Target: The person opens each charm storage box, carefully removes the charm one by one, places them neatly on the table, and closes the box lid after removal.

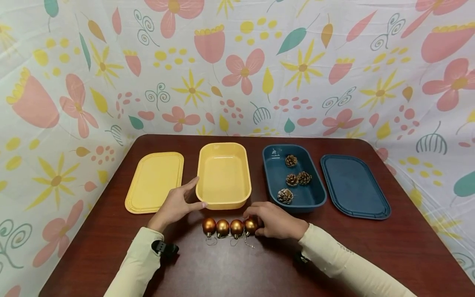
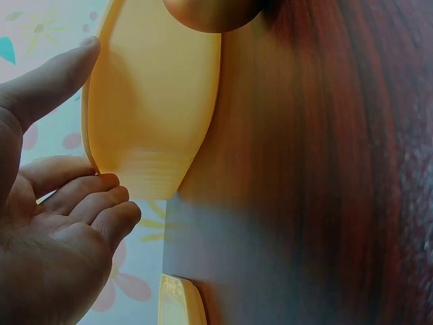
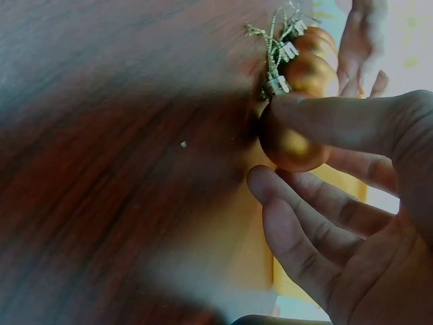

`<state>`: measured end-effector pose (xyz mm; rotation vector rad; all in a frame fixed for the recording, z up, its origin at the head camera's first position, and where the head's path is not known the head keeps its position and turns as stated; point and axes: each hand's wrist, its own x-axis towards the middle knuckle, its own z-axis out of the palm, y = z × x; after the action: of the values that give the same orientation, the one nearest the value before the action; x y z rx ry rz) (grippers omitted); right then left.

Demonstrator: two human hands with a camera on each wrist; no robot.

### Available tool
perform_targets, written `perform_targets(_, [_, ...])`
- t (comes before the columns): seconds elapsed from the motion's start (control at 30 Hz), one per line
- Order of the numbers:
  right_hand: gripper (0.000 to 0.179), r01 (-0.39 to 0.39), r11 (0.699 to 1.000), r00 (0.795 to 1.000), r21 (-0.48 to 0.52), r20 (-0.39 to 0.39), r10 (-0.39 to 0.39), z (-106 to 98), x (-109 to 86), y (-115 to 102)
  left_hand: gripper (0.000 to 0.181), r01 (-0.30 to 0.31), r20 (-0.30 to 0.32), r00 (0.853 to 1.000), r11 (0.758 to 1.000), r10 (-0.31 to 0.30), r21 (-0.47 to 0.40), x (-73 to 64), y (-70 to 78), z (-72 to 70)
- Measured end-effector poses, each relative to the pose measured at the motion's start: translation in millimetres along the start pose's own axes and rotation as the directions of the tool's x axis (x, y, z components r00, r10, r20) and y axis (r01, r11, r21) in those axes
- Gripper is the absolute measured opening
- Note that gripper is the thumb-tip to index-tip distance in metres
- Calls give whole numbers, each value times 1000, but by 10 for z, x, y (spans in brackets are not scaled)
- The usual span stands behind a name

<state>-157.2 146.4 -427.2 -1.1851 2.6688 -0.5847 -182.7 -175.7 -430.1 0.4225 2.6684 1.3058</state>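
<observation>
Resting on the dark table (image 1: pixel 230 272), four copper-gold baubles (image 1: pixel 222 227) form a left-to-right row low in the middle of the frame, string loops toward the bottom edge. At the row's right end, the right hand (image 1: pixel 277 222) pinches the rightmost bauble (image 1: pixel 249 225), thumb and fingers parted only by the ball's width; in the right wrist view its lower fingers stand off the ball. From this grip, the yellow box (image 1: pixel 223 175) lies up and to the left, its long axis running bottom to top, crosswise to the row. The left hand (image 1: pixel 177 206) spans the box's lower left corner, thumb at the near edge and curled fingers against the left wall; the right hand is the nearer to the pinched ball. Up and right of the grip stands the blue box (image 1: pixel 276 171), holding pine cones (image 1: pixel 292 180). The yellow lid (image 1: pixel 156 181) lies at left, the blue lid (image 1: pixel 354 185) at right, and a flowered cloth (image 1: pixel 243 72) fills the top.
</observation>
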Motion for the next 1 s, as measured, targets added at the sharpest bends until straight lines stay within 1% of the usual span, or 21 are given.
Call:
perform_targets(0.17, [63,-25,1000,1000,-5,6,25,7,-16,-4,95,6,0,1000,1000,-6,9,4,-1,0])
perform_targets(0.27, [67,-36,999,999,-7,11,36,8,-17,-9,95,10,3,1000,1000,-10,4,4,-2,-1])
perform_targets(0.43, [60,-31,999,999,-23,13,31,5,-11,-13,95,11,7,1000,1000,-11,-9,7,-3,-5])
perform_targets(0.63, [47,20,999,1000,-34,0,-20,19,1,0,94,12,7,1000,1000,-11,-18,6,-4,-9])
perform_targets(0.73, [43,32,999,999,-36,-5,-32,32,7,11,94,9,8,1000,1000,-9,-19,6,-2,-6])
perform_targets(1.0, [43,51,998,998,-46,-26,-52,65,29,9,94,12,8,1000,1000,-12,-26,3,0,-2])
